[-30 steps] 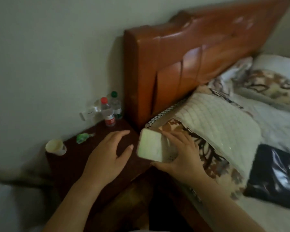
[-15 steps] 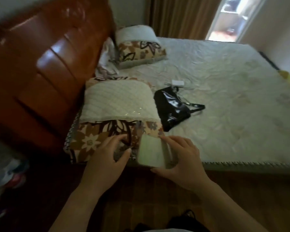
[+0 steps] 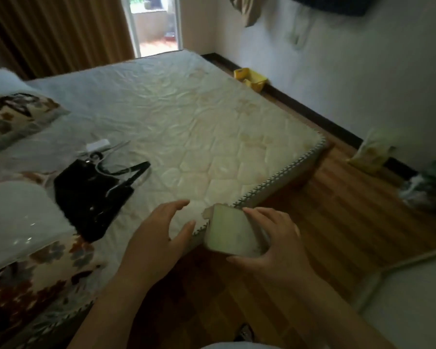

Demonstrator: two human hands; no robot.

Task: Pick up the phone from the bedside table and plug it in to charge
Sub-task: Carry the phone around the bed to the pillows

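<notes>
The phone [image 3: 228,231], pale green-white with its screen toward me, is held in my right hand [image 3: 277,244] over the mattress's near edge. My left hand [image 3: 156,238] hovers just left of it, fingers apart and holding nothing. A white charger block [image 3: 98,144] with a thin cable [image 3: 116,148] lies on the bed [image 3: 212,117], to the left beside a black handbag [image 3: 91,195]. The bedside table is out of view.
Two patterned pillows [image 3: 23,243] [image 3: 8,114] lie at the left. Wooden floor [image 3: 325,222] runs along the bed's right side, with a yellow object [image 3: 249,76] by the wall and a bag [image 3: 370,152] further right. A wall socket [image 3: 295,37] and a pale cushioned seat [image 3: 408,298] are visible.
The view has swung right from the bedside table and headboard across the bed to the room's far side. My right hand has kept the phone throughout; my left hand stays beside it.
</notes>
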